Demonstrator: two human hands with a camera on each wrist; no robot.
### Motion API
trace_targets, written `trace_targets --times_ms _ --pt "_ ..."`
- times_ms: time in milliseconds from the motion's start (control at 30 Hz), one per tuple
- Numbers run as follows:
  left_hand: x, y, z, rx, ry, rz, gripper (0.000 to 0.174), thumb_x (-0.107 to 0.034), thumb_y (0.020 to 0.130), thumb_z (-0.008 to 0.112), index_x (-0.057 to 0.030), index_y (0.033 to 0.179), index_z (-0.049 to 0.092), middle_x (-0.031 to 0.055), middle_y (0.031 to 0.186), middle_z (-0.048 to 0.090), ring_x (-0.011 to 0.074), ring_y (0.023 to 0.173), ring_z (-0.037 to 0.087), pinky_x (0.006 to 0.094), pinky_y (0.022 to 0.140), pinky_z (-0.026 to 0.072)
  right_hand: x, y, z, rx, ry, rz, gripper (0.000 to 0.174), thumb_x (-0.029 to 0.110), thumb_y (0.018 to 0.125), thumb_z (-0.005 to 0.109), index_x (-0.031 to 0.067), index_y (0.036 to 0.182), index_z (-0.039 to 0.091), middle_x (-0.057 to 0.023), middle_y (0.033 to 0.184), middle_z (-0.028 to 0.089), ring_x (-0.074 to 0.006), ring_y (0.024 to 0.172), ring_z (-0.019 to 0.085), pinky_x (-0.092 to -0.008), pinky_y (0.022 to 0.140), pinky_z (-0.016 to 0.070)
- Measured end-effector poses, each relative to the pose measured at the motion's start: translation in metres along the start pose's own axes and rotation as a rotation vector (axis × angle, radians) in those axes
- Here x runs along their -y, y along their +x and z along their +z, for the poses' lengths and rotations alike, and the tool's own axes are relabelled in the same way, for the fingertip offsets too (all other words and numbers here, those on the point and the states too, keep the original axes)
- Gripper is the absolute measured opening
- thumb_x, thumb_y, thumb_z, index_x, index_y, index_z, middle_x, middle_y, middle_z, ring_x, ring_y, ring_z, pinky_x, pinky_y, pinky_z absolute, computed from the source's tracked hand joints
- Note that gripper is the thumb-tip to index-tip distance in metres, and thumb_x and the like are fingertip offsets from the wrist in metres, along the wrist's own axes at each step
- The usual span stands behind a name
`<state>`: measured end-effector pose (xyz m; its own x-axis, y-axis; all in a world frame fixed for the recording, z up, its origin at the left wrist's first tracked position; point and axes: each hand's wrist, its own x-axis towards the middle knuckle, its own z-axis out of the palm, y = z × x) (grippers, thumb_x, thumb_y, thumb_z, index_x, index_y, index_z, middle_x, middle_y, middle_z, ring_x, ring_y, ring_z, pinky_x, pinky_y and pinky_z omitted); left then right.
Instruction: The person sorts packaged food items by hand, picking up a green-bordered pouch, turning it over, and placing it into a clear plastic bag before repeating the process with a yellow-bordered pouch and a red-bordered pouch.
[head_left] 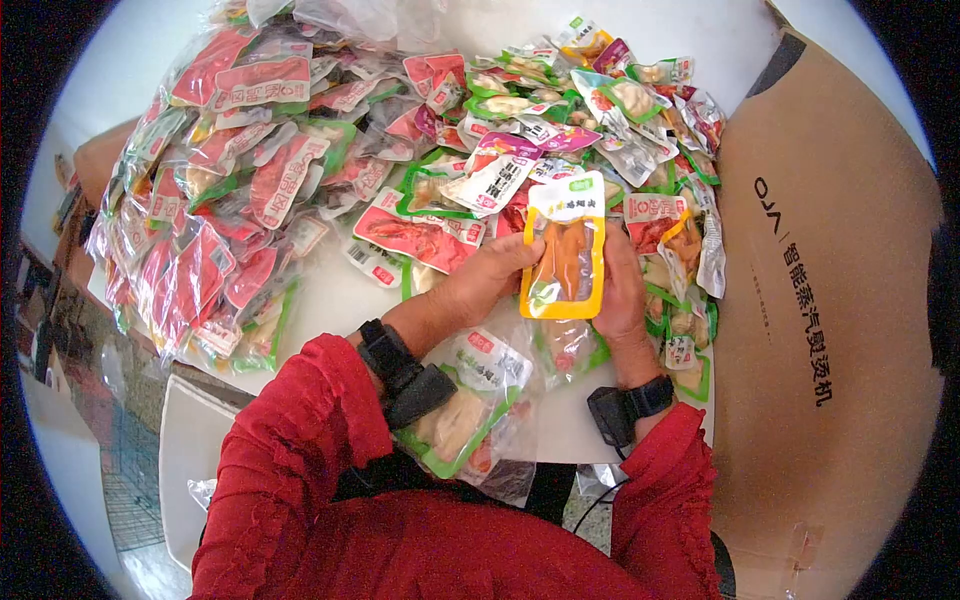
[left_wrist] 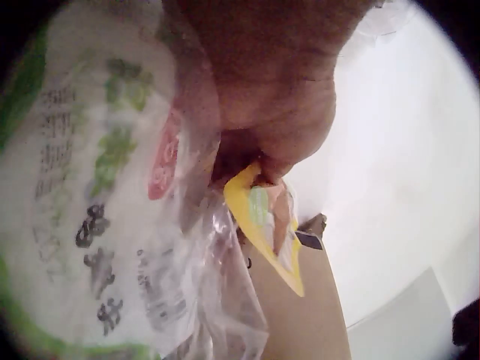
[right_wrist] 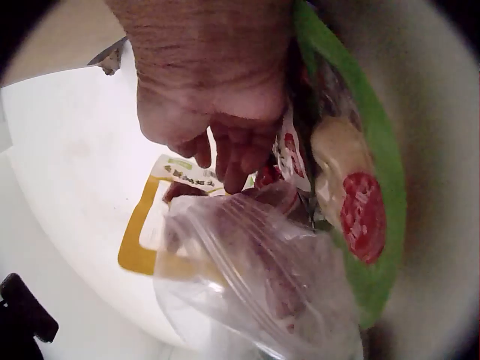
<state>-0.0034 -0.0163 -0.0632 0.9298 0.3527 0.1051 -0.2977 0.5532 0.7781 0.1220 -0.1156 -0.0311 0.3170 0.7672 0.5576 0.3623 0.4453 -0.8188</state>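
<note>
A yellow-edged packet (head_left: 563, 245) with brown food in its window is held upright between both hands, label side facing the head camera. My left hand (head_left: 478, 288) pinches its left edge, thumb on the front. On its right edge, my right hand (head_left: 622, 295) grips it, the fingers partly behind it. The left wrist view shows the packet (left_wrist: 259, 214) seen edge-on below the left hand (left_wrist: 270, 90). In the right wrist view, curled fingers of the right hand (right_wrist: 214, 105) meet the packet (right_wrist: 142, 232), partly covered by a clear bag (right_wrist: 255, 277).
A large heap of red-labelled packets (head_left: 285, 180) lies at the left on the white table (head_left: 560, 430). More mixed packets (head_left: 500, 170) lie behind the hands and to the right. A green-edged packet (head_left: 460, 420) is near the front edge. A tall cardboard box (head_left: 830, 300) stands at the right.
</note>
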Motion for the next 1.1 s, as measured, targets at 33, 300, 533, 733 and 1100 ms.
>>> trace_targets --times_ms 33,300,533,733,1100 --pt "-0.001 -0.001 0.001 0.0 0.001 -0.001 0.038 -0.03 0.088 0.044 -0.0002 0.111 0.046 0.0074 0.101 0.056 0.0153 0.089 0.055 0.0288 0.081 0.0432 -0.021 0.005 -0.01 0.107 -0.103 0.119 0.037 0.023 0.085 0.049 0.0026 0.115 0.041 -0.0104 0.109 0.05 -0.0196 0.099 0.051 -0.0307 0.083 0.0424" --pt "-0.004 -0.007 0.004 0.01 0.086 -0.274 0.038 -0.031 0.09 0.04 -0.0014 0.113 0.046 0.0075 0.098 0.056 0.0141 0.078 0.056 0.0239 0.07 0.0448 -0.019 0.001 -0.009 0.193 0.604 0.271 0.057 0.029 0.078 0.06 0.0039 0.123 0.034 -0.0095 0.105 0.054 -0.0214 0.101 0.051 -0.0348 0.084 0.0435" --pt "0.022 0.004 -0.024 0.34 0.191 -0.137 0.041 -0.03 0.089 0.043 -0.0071 0.122 0.039 0.0058 0.106 0.054 0.0083 0.083 0.054 0.0222 0.067 0.0455 -0.023 -0.002 -0.008 0.013 0.612 0.41 0.024 0.018 0.083 0.054 0.0069 0.103 0.049 -0.0005 0.09 0.056 -0.0093 0.075 0.054 -0.0226 0.066 0.046" --pt "0.007 -0.006 -0.008 0.293 0.564 0.299 0.051 -0.019 0.086 0.049 -0.0089 0.131 0.028 0.0081 0.121 0.044 0.0144 0.103 0.048 0.0237 0.079 0.0428 -0.022 -0.002 -0.009 -0.126 0.603 0.428 0.014 0.022 0.083 0.053 0.0102 0.09 0.051 0.0024 0.076 0.053 -0.002 0.056 0.043 -0.0142 0.037 0.0282" --pt "-0.022 -0.013 0.003 0.057 0.904 -0.178 0.057 -0.034 0.081 0.055 -0.0086 0.128 0.034 0.0119 0.123 0.044 0.0236 0.109 0.046 0.0327 0.094 0.0337 -0.021 0.002 -0.011 -0.159 0.82 0.45 0.024 0.021 0.084 0.047 0.0039 0.101 0.048 -0.0076 0.096 0.056 -0.0184 0.089 0.055 -0.0329 0.08 0.0445"
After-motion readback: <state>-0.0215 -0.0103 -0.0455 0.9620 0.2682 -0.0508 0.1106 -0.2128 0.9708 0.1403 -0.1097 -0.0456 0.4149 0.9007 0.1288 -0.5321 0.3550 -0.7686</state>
